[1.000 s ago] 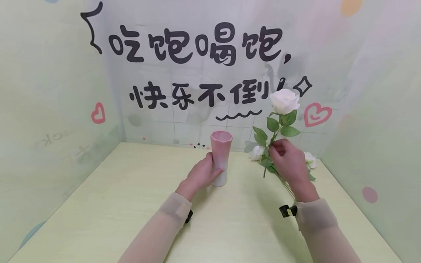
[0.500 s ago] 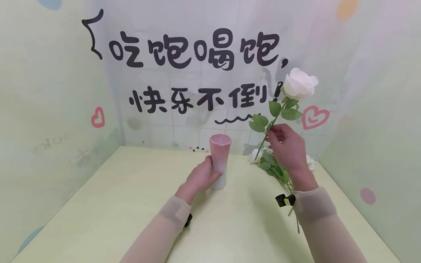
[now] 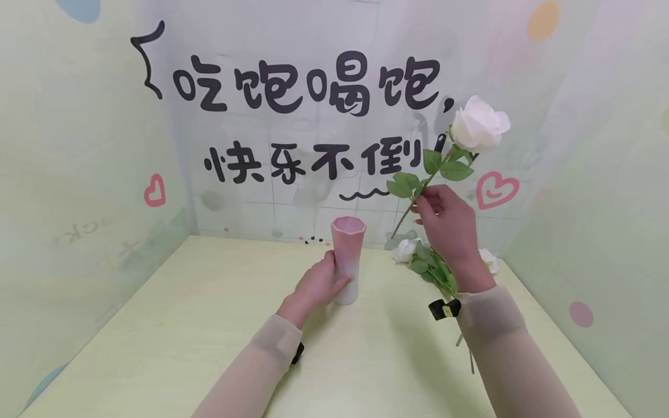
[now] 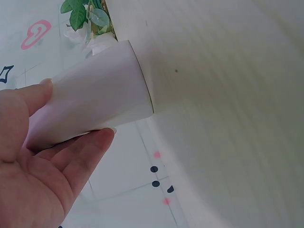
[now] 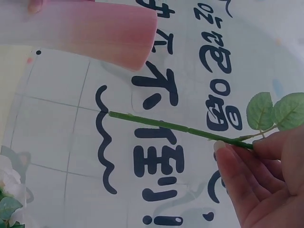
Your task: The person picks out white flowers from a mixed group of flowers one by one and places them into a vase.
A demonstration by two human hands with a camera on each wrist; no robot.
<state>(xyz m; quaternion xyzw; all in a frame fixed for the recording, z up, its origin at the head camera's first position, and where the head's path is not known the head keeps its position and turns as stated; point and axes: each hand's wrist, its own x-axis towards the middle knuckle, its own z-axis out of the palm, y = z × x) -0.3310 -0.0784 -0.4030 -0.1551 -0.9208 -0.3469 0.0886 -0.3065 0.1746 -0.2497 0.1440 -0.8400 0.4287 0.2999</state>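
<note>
A pink-to-white vase point(image 3: 348, 247) stands upright on the table, its faceted mouth facing up. My left hand point(image 3: 320, 281) grips its lower half from the left, thumb on the near side; the left wrist view shows the thumb and fingers around the white lower part of the vase point(image 4: 95, 95). To the right, my right hand point(image 3: 448, 229) pinches a white rose point(image 3: 479, 123) by its green stem and holds it in the air. The bloom leans up to the right, and the cut stem end point(image 5: 116, 114) points down toward the left, higher than the table and apart from the vase.
More white roses point(image 3: 406, 251) with green leaves and long stems lie on the table point(image 3: 235, 325) at the right, partly behind my right wrist. Printed walls point(image 3: 308, 35) enclose the table at the back and both sides.
The right hand has lifted the rose up from the other roses and brought it slightly left, its stem tilting more. The left hand stays on the vase. The head view has shifted slightly.
</note>
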